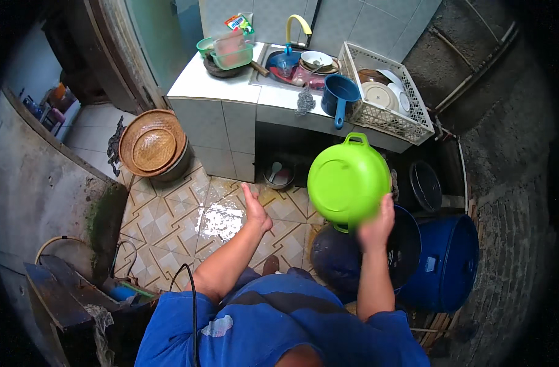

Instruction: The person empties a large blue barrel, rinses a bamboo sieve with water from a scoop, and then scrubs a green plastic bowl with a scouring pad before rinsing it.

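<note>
A lime-green plastic basin (pixel 343 183) with loop handles is held up on the right, its round bottom facing me. My right hand (pixel 378 227) grips its lower right rim; part of that hand is smeared and the fingers are partly hidden. My left hand (pixel 257 211) holds nothing and is raised over the wet floor, with its fingers stretched out. Beyond the basin, a blue dipper (pixel 339 95) rests at the counter edge beside a wire scouring pad (pixel 305 101).
Dishes and a white bowl (pixel 316 59) crowd the sink under a yellow-ended tap (pixel 299 24). A white plastic crate (pixel 386 125) holds plates at the right. Blue barrels (pixel 453 263) stand near right. Woven trays (pixel 151 147) top a bucket at left. The tiled floor (pixel 169 223) is wet.
</note>
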Tool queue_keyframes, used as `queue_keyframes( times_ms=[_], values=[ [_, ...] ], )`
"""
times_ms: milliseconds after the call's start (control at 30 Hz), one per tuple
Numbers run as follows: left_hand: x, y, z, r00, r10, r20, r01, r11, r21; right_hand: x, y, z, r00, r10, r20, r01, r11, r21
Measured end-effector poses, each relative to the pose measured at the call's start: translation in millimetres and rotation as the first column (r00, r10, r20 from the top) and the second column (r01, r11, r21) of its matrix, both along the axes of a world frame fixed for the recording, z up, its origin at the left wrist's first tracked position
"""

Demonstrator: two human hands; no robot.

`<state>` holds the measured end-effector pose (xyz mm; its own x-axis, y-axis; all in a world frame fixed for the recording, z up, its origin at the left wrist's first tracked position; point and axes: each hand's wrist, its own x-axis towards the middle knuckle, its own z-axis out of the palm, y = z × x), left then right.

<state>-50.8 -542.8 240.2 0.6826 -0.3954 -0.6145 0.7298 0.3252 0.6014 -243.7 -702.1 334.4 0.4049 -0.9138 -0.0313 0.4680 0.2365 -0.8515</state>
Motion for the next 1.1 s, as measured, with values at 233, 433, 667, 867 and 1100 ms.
queue_keyframes(
  times_ms=[233,433,667,867,1100],
  values=[
    [-10,-18,7,0.963,-0.261,-0.064,0.231,0.925,-0.301,3,-25,-52,0.968,0.228,0.107,-0.241,0.962,0.125],
    [20,0,-62,0.885,-0.459,0.077,0.181,0.187,-0.966,46,18,10,0.840,0.483,0.246,-0.502,0.865,0.017],
    [4,-5,-18,0.915,-0.395,-0.079,0.263,0.735,-0.625,23,4,-70,0.922,0.371,0.108,-0.382,0.833,0.401],
    [4,-2,-17,0.952,-0.304,0.019,0.283,0.861,-0.422,24,2,-82,0.954,0.217,-0.208,-0.087,0.862,0.499],
    [12,27,-18,0.998,-0.060,0.030,0.058,0.996,0.066,-18,6,33,0.857,-0.415,-0.307,0.215,0.828,-0.518]
  ],
)
